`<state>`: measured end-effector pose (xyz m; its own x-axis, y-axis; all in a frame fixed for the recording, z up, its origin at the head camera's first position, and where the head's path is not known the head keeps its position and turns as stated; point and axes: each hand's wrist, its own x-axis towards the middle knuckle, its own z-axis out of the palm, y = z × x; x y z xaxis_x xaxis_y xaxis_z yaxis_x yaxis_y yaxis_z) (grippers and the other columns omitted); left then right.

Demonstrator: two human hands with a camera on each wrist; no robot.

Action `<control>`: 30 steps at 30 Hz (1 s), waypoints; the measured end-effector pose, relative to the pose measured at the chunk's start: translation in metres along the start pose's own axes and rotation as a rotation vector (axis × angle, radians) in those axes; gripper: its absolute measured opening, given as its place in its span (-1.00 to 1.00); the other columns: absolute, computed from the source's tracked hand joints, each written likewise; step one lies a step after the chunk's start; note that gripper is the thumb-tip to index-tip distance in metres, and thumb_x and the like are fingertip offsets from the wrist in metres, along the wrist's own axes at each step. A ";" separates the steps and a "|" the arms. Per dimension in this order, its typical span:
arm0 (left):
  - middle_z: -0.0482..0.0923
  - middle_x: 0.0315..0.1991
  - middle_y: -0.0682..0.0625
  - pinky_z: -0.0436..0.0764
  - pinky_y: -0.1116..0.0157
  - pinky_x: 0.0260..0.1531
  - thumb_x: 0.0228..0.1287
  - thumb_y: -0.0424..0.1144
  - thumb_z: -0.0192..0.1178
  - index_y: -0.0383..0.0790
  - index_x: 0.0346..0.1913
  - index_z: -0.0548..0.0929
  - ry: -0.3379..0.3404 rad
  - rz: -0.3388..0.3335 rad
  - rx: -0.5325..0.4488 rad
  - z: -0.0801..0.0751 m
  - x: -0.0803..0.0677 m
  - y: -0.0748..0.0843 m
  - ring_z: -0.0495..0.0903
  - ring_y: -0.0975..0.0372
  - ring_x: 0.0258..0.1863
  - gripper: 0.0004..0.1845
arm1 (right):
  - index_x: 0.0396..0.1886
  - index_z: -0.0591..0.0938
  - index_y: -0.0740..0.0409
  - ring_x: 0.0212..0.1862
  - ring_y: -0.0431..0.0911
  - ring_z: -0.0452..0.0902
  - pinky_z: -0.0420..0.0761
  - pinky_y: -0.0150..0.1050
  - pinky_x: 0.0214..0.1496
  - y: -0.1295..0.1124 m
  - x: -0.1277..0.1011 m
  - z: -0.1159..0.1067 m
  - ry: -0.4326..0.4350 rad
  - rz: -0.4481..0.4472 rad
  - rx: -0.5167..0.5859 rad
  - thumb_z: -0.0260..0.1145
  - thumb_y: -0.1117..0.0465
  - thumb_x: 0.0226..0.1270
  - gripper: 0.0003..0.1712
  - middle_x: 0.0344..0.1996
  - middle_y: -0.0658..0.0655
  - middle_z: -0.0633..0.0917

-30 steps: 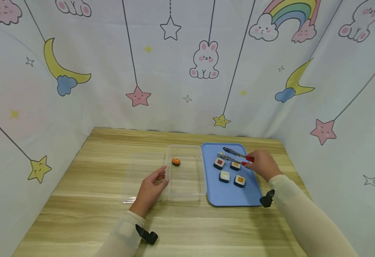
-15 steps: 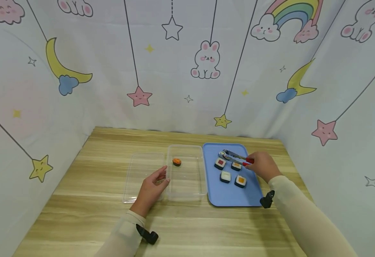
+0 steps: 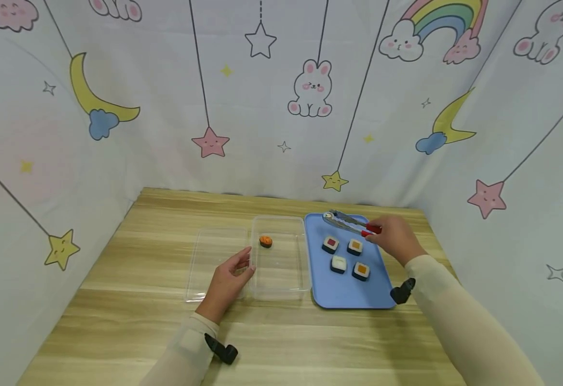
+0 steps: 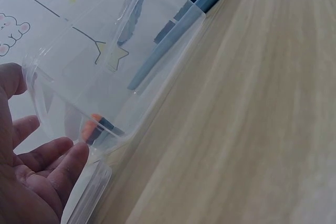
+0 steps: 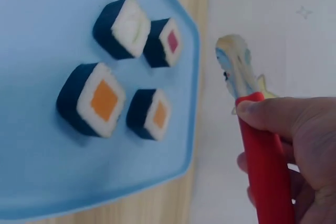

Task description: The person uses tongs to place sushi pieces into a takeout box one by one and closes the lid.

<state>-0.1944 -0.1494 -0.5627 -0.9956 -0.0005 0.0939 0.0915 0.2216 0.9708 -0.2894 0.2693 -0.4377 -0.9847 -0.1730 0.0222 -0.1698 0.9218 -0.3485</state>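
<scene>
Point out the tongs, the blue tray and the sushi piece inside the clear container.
tongs (image 3: 346,222), head view, on the metal arms ahead of the red grip.
blue tray (image 3: 344,295), head view, on its bare near part.
sushi piece (image 3: 265,241), head view, on its orange top.

No words, numbers, labels or brand marks can be read anywhere in these views. The backdrop cloth (image 3: 281,96) carries only printed drawings (a rabbit, stars, moons, clouds, a rainbow), none with lettering. The blue tray (image 3: 344,292), the clear plastic container (image 3: 281,284) and the red-handled tongs (image 3: 353,225) show plain surfaces with no writing on them, as do the sushi pieces (image 3: 339,264).
</scene>
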 end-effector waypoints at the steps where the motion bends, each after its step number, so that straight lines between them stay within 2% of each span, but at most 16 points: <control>1: 0.60 0.29 -0.21 0.60 -0.01 0.20 0.41 -0.22 0.36 -0.17 0.46 0.52 -0.002 0.000 -0.002 0.000 0.000 0.000 0.62 -0.01 0.23 -0.41 | 0.10 0.76 0.26 -0.14 0.07 0.67 0.73 0.02 -0.08 -0.003 0.000 -0.002 0.003 -0.004 0.003 0.55 0.11 0.30 -0.54 -0.09 0.24 0.79; 9: 0.59 0.30 -0.23 0.60 -0.02 0.20 0.40 -0.21 0.36 -0.18 0.46 0.52 -0.006 0.001 -0.007 0.000 0.001 -0.004 0.62 -0.02 0.24 -0.40 | 0.13 0.76 0.20 -0.11 0.07 0.64 0.72 0.01 -0.07 -0.032 -0.003 -0.013 0.005 -0.057 -0.007 0.54 0.08 0.31 -0.54 -0.07 0.20 0.77; 18: 0.61 0.28 -0.21 0.60 -0.02 0.21 0.41 -0.21 0.36 -0.17 0.46 0.52 0.001 0.008 -0.004 0.000 0.002 -0.002 0.62 0.00 0.23 -0.40 | 0.07 0.80 0.10 -0.14 0.01 0.64 0.71 -0.05 -0.11 -0.055 -0.005 -0.007 0.017 -0.172 -0.007 0.58 0.06 0.26 -0.59 -0.12 0.09 0.79; 30: 0.61 0.28 -0.22 0.61 -0.02 0.19 0.39 -0.22 0.37 -0.17 0.46 0.53 0.003 0.000 0.003 0.001 0.001 0.000 0.63 -0.02 0.22 -0.40 | 0.01 0.82 0.11 -0.16 -0.06 0.65 0.73 -0.13 -0.14 -0.083 -0.002 0.004 -0.075 -0.251 -0.011 0.60 0.12 0.23 -0.64 -0.16 0.07 0.80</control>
<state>-0.1955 -0.1485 -0.5625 -0.9955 -0.0032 0.0950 0.0919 0.2240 0.9702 -0.2733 0.1919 -0.4125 -0.9060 -0.4216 0.0366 -0.4091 0.8504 -0.3310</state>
